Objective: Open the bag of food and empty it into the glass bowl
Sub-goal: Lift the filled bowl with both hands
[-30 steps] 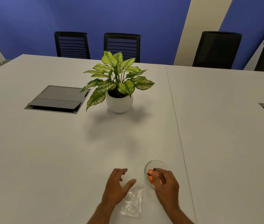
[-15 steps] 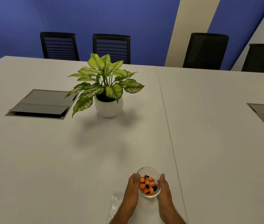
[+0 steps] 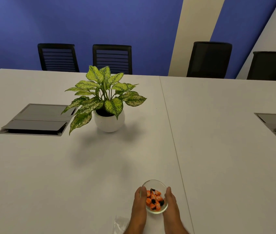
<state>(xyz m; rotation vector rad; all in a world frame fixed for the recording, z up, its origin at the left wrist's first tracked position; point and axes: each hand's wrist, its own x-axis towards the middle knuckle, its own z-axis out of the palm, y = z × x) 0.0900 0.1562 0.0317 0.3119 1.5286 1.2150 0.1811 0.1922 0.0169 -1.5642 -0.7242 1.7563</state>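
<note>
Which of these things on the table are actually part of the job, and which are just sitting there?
Part of the job: glass bowl holding the food, clear bag, left hand and right hand cupping the bowl.

Just sitting there: potted plant, table hatches, chairs.

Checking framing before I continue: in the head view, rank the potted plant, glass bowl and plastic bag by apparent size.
1. potted plant, largest, though farther away.
2. glass bowl.
3. plastic bag, only a corner shows, so its rank is unsure.
</note>
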